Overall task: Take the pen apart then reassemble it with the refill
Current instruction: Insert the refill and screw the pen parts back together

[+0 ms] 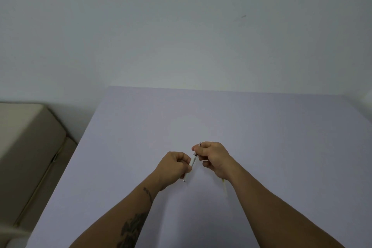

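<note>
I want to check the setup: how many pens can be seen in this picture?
1. The pen is held above the table between the left hand and the right hand. Loose parts may be hidden inside the hands.

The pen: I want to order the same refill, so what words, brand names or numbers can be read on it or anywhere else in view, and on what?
No text can be read.
Slim white plastic pen, held between the left hand and right hand: faint grey print on the barrel, too small and blurred to read.
Pale lilac table: no writing.
</note>
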Demonstrator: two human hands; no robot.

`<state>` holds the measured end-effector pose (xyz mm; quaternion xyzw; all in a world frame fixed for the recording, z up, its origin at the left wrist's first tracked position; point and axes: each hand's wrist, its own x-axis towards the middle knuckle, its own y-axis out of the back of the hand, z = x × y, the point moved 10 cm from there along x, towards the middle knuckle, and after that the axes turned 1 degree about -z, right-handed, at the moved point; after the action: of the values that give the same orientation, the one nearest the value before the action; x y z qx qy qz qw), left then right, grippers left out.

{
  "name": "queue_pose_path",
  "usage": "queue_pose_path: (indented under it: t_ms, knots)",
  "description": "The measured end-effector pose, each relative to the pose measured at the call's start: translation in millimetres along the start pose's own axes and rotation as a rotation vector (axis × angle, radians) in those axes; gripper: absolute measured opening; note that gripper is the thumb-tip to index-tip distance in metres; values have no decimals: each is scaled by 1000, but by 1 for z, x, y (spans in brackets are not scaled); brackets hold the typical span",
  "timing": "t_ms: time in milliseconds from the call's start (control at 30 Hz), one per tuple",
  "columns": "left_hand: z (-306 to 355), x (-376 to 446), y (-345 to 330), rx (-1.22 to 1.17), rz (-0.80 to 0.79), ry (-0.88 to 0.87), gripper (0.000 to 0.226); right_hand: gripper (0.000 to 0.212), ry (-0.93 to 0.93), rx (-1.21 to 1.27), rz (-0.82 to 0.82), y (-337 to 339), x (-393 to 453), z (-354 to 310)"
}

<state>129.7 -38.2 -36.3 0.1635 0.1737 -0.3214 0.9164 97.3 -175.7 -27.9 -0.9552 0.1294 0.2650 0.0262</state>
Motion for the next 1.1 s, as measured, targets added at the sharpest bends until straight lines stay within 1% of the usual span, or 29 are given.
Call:
queue_pose_path:
  t_ms: [67,133,200,300,333,400,633,700,833,1000,1100]
  knots:
    - [-1,1,0,39,6,-5,16,29,36,-33,59,3,2,-1]
    - [-2,2,-2,46,-5,-4,16,37,50,-57,82,3,3,-1]
    - [-2,3,-3,40,-21,4,15,33,36,-53,73,2,3,1]
    - [-3,4,0,48,-21,16,14,11,-27,52,-18,-3,0,5]
    - [-4,5,1,48,-19,20,14,10,-38,86,-43,-3,0,7]
    - [-4,5,3,51,-23,24,16,15,-36,83,-49,-1,0,8]
    - [-4,7,0,59,-17,23,17,18,58,-77,98,5,0,-2]
    - [-5,7,-1,55,-21,26,17,17,76,-97,98,5,0,-2]
    - [-7,6,-1,55,-21,37,16,15,72,-59,59,4,1,2]
    - [-9,8,-4,84,17,23,14,22,85,-139,157,14,4,4]
    - [-13,11,-11,113,6,39,14,17,77,-163,142,15,7,11]
